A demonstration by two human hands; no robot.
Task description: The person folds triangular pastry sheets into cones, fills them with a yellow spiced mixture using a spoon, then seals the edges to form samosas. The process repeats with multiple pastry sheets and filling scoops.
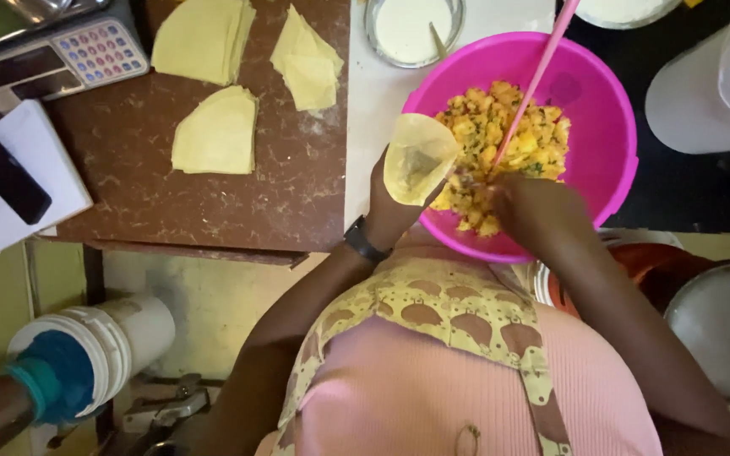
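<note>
My left hand (pixel 389 211) holds a pale yellow pastry sheet folded into an open cone (pixel 417 158) at the near rim of a pink bowl (pixel 610 127). The bowl holds yellow potato filling (pixel 509 139) flecked with green. My right hand (pixel 521 198) is in the bowl over the filling, gripping the lower end of a pink spoon (pixel 542 67) whose handle leans up and to the right. The spoon's tip is hidden in the filling next to the cone's mouth.
Stacks of cut pastry sheets (pixel 217 131) lie on a brown board (pixel 128 152). A small glass bowl of white paste (pixel 411 29) stands behind. A scale (pixel 52 55), a phone on a white pad (pixel 10 179), white tubs (pixel 707 84) and a lidded bucket (pixel 86 355) surround me.
</note>
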